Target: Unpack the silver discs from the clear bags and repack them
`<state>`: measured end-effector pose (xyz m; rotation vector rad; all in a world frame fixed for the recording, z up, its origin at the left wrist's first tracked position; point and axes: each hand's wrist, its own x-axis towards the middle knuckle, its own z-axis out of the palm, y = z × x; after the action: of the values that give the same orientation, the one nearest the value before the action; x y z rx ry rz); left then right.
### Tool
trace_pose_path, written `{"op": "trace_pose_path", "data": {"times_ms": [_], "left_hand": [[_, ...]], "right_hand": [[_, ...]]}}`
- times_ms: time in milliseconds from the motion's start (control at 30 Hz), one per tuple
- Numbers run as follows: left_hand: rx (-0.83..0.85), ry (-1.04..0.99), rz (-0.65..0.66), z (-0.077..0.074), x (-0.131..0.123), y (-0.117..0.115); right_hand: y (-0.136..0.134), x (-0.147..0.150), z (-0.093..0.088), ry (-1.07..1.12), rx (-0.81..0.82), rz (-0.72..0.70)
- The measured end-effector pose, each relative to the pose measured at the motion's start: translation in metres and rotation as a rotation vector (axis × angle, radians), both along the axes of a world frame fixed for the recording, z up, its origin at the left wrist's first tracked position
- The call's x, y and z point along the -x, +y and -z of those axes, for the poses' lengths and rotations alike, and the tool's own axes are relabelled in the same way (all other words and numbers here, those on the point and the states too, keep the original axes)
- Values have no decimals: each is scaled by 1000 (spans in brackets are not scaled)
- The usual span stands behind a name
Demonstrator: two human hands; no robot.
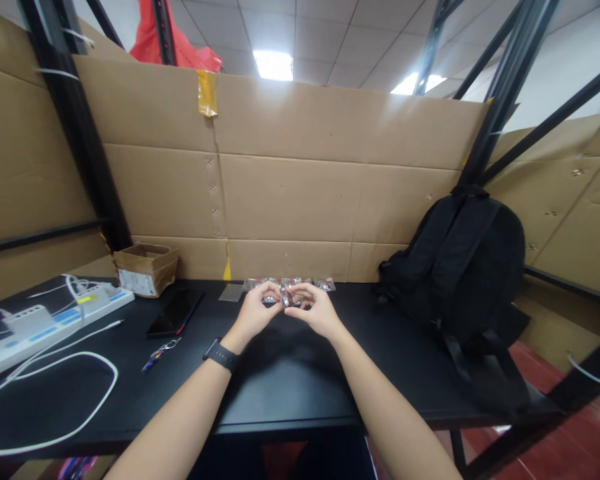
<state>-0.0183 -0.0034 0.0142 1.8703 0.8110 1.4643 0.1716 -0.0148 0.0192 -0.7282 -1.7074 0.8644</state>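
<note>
Meeting at the centre of the frame, the left hand (254,313) and the right hand (317,312) come together just above the black surface (290,387). Fingers of both hands are closed, pinching one small shiny piece (286,298) between them; it is too small to tell what it is. Black wristband (221,355) on the left wrist.

Just behind the hands, against the cardboard wall (290,193): a row of small clear packets (325,285) with red and silver contents, lying flat. A grey square (230,292) sits at the row's left end.

Left of centre: dark phone (173,312) lying flat, a small keyring (160,348) near it. Open cardboard box (145,267) behind the phone. Far left: white power strip (45,323), a white cable (80,400) looping across the lower left.

Right of frame: black backpack (460,267), upright, leaning on the wall.
</note>
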Motion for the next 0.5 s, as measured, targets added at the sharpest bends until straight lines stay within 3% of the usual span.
{"op": "trace_pose_path", "data": {"times_ms": [500], "left_hand": [[-11,44,-23,0,-3,-2]], "right_hand": [[1,0,2,-54,20,63]]}}
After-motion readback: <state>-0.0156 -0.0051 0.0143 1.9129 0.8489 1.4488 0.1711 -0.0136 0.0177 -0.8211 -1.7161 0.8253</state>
